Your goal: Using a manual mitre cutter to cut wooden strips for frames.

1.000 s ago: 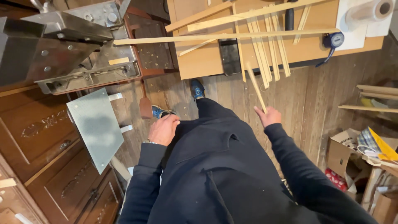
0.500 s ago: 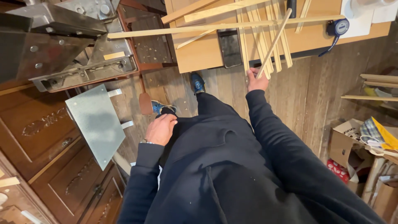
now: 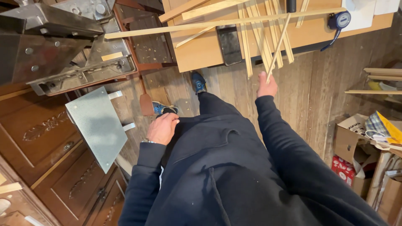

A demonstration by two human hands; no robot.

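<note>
My right hand (image 3: pixel 266 86) is stretched forward and grips the near end of a thin wooden strip (image 3: pixel 278 45). The strip slants up over the edge of a light wooden table (image 3: pixel 197 52), where several similar pale strips (image 3: pixel 255 35) lie fanned out. One long strip (image 3: pixel 217 24) lies crosswise over them. My left hand (image 3: pixel 162 127) hangs loosely curled by my left thigh and holds nothing. Both arms are in dark blue sleeves, and my blue shoes (image 3: pixel 199 81) show on the plank floor.
A grey metal machine (image 3: pixel 63 46) with a tilted flat plate (image 3: pixel 98 125) stands at the left above carved wooden cabinets (image 3: pixel 46 134). A blue tape measure (image 3: pixel 341 20) and a dark phone (image 3: pixel 229 44) lie on the table. Cardboard boxes (image 3: pixel 360 142) with clutter sit at the right.
My right hand has lifted from near my hip up to the table edge, carrying the thin strip and laying it over the other strips. The left hand stays by my thigh.
</note>
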